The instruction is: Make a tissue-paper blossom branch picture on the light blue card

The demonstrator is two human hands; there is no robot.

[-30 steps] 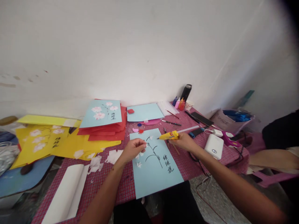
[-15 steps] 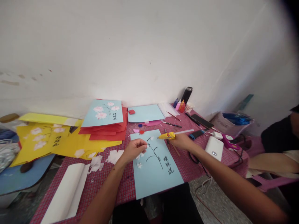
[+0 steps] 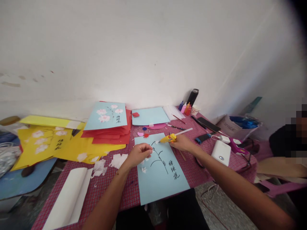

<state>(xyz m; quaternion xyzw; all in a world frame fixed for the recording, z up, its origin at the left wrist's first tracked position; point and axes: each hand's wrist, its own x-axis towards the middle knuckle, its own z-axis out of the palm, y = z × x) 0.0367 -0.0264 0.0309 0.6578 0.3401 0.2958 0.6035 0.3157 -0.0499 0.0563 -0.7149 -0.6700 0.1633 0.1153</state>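
A light blue sheet (image 3: 160,188) with painted black branches and writing lies in front of me. My right hand (image 3: 182,143) is closed round a yellow hot glue gun (image 3: 168,138), with a clear glue stick jutting from its back. The nozzle points left, at or just above a small white paper piece (image 3: 156,142) near the top of the sheet. My left hand (image 3: 141,154) hovers over the sheet's left edge, thumb and fingers pinched together; whatever they hold is hidden. Small white paper petals (image 3: 144,170) lie just below that hand.
Torn white paper (image 3: 118,160) and a white pad (image 3: 68,195) lie to the left. Behind are stacked red sheets (image 3: 112,139) under a finished blue picture (image 3: 105,116). At right stand paint bottles (image 3: 187,109), a black can (image 3: 192,97) and a white power bank (image 3: 221,151). A person sits far right.
The glue gun has moved slightly left and down, bringing its nozzle to the white paper piece. My left hand stays pinched in nearly the same place.
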